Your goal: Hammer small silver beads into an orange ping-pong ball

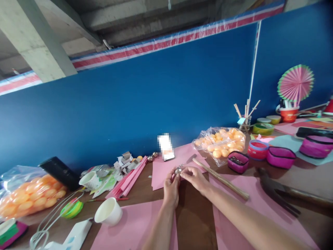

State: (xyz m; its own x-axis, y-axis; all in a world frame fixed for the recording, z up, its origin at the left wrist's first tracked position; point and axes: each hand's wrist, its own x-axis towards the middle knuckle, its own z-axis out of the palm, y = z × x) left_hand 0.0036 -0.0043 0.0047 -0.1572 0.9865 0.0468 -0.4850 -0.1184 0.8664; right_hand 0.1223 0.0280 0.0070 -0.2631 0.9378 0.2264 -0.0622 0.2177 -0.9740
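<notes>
My left hand (171,189) and my right hand (195,177) meet over the brown table (194,215), fingers pinched together on a small shiny metal piece (178,170). Both hands are closed on it. What the piece is I cannot make out. Pink paper sheets (166,168) lie just behind the hands, and a wooden stick (221,178) lies to the right of my right hand.
Bags of orange balls (221,142) sit at the back right and at the far left (28,194). A white cup (108,211), a hammer (275,189), pink containers (281,157), folded pink strips (131,180) and a pink paper fan (295,83) stand around. A blue wall (145,104) backs the table.
</notes>
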